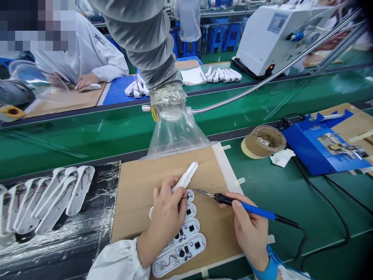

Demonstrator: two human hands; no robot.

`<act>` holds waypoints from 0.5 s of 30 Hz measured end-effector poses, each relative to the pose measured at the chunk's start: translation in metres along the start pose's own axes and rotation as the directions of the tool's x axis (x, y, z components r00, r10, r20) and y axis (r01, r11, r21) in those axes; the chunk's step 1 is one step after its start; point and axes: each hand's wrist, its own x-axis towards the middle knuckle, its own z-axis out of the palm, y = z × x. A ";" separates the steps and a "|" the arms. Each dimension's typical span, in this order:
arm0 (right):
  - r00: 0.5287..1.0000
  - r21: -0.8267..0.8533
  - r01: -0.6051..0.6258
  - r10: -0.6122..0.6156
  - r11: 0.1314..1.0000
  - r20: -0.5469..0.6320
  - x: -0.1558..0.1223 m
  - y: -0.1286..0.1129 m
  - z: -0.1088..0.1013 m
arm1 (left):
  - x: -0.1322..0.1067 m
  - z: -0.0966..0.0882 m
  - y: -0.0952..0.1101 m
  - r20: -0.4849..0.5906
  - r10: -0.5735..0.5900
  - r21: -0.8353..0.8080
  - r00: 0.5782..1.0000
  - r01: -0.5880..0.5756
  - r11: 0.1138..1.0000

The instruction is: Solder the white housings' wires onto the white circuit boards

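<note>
My left hand (166, 213) is closed on a long white plastic shell (186, 175) that points up and to the right, and it rests over a row of white oval circuit boards (186, 243) on a cardboard mat (140, 186). My right hand (250, 229) grips a blue-handled soldering iron (247, 207). The iron's tip (198, 191) hovers just right of the top board, beside my left fingers.
A clear fume hood (175, 128) on a grey duct stands behind the mat. Several white shells (46, 198) lie on black film at left. A tape roll (264, 140) and a blue soldering station (320, 147) sit at right. Another person in white works across the green belt (87, 132).
</note>
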 end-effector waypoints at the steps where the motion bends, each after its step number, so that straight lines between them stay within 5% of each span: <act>1: 1.000 -0.011 0.003 -0.003 1.000 0.004 0.000 -0.001 0.000 | 0.000 0.000 0.000 -0.002 0.005 0.003 1.000 -0.005 1.000; 15: 1.000 -0.093 0.022 -0.022 0.995 0.009 -0.002 -0.012 0.001 | -0.004 -0.002 0.002 -0.006 0.049 0.014 0.999 -0.049 0.999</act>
